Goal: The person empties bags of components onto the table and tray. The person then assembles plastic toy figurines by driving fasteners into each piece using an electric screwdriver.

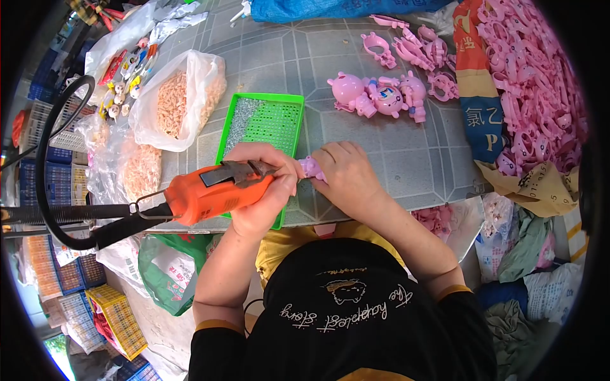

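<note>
My left hand (pixel 265 187) is wrapped round an orange electric screwdriver (pixel 213 189), held almost level with its tip end pointing right. My right hand (pixel 348 174) is closed on a small pink-purple plastic toy part (pixel 311 167), mostly covered by the fingers. Where the screwdriver's tip meets the part is hidden between the two hands. Just behind my left hand lies a green tray (pixel 295 114) with many small silvery screws on its left side. Several assembled pink toy figures (pixel 348 91) lie together beyond my right hand.
Loose pink parts (pixel 410 49) lie at the back; an open sack (pixel 534 82) of them stands at right. Plastic bags of peach-coloured pieces (pixel 171 101) sit at left, near small painted figures (pixel 121 92). A black cable (pixel 43 159) loops at far left. A yellow crate (pixel 117 320) stands below.
</note>
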Available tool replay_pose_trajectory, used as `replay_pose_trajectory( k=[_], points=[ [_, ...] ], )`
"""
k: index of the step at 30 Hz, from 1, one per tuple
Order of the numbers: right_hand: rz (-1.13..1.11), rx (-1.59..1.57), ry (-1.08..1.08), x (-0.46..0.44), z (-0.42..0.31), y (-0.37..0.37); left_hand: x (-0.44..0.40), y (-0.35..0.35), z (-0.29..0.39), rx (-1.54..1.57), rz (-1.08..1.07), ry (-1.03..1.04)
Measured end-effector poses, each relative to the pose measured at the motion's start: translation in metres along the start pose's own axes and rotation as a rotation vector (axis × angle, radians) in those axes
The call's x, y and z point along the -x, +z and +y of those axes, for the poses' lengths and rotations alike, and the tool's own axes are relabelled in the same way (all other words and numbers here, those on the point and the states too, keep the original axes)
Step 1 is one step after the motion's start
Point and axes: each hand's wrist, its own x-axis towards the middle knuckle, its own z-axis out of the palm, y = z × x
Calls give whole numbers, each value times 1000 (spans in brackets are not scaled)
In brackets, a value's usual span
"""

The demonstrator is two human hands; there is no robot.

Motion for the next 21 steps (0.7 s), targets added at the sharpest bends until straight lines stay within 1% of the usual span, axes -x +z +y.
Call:
replay_pose_trajectory(
  k=[6, 9, 11, 13, 15, 16, 19, 21],
  points=[
    [-6, -16, 6, 0, 1, 0, -1, 4, 2, 12, 24, -56],
    [27, -40, 0, 2, 3, 5, -5, -1, -1, 10, -79, -55],
    [53, -45, -12, 2, 2, 7, -5, -7, -1, -272, -112, -68],
    [23, -48, -6, 0, 2, 6, -5, -8, -2, -338, -87, -78],
    [3, -46, 6, 2, 1, 4, -5, -1, -6, -175, -8, -99],
    [0, -44, 9, 2, 1, 3, -3, 1, -1, -134, 47, -162],
    [25, 5, -28, 3, -1, -7, -7, -1, 15, -24, 120, 13],
    [2, 6, -61, 4, -1, -12, -7, -18, 24, -77, 150, 6]
  ],
)
